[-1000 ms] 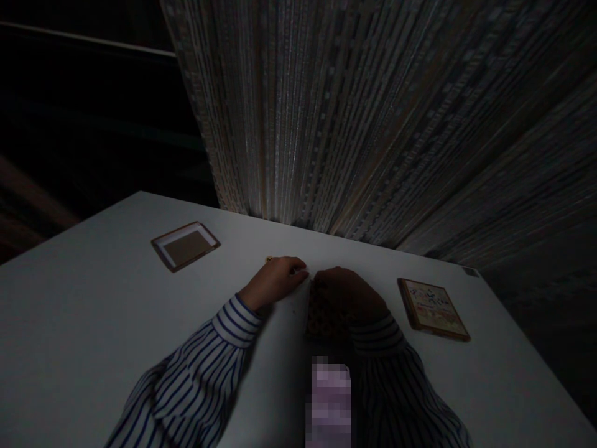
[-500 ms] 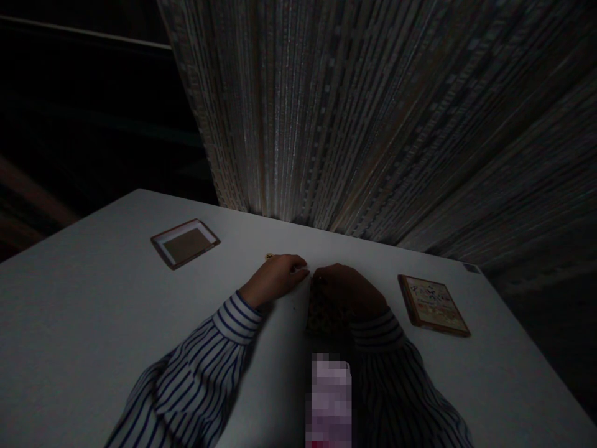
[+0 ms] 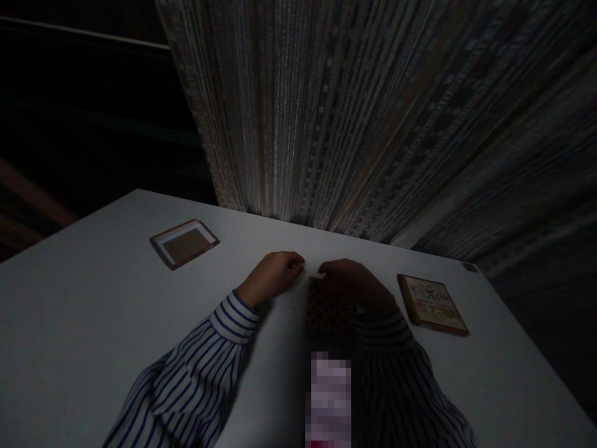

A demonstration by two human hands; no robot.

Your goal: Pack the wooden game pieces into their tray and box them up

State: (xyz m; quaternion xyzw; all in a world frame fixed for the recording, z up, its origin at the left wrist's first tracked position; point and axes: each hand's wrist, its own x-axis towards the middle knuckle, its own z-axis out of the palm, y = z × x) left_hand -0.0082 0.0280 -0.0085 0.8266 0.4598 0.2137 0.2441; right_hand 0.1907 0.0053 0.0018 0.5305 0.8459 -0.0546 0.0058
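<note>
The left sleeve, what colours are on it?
The left sleeve is whitish, striped dark blue; the head view, the only one here, shows it.

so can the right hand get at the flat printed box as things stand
Probably yes: the flat printed box lies to the right of the right hand, with only bare tabletop showing between them. It is too dark to tell whether the hand grips anything.
</note>
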